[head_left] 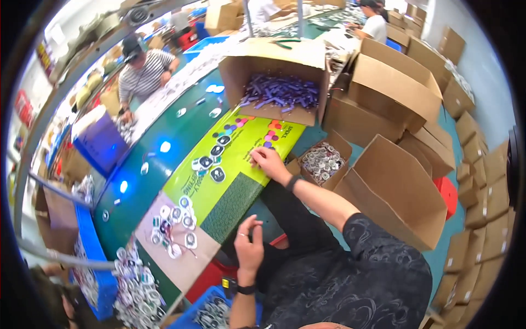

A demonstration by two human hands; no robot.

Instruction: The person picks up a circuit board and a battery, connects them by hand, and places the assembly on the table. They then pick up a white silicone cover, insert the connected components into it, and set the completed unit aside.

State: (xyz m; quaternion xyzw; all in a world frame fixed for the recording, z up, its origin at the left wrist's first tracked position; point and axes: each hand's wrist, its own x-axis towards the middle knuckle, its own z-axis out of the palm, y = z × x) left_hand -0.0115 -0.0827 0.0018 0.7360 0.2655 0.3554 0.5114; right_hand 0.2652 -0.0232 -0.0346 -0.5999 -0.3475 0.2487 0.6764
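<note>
My right hand is over the right part of a yellow-green printed sheet, its fingers bent together; whatever they may hold is too small to make out. My left hand is raised off the near edge of the bench, fingers loosely curled and apart, with nothing visible in it. Several small round dark-and-white pieces lie on the sheet, left of my right hand. More white round pieces with thin wires are spread on a pale board nearer my left hand.
A carton of purple stick-shaped parts lies on its side at the back. Cardboard boxes stand at my right, one small carton full of round pieces. A green belt runs along the left. Across it sits a person in a striped shirt.
</note>
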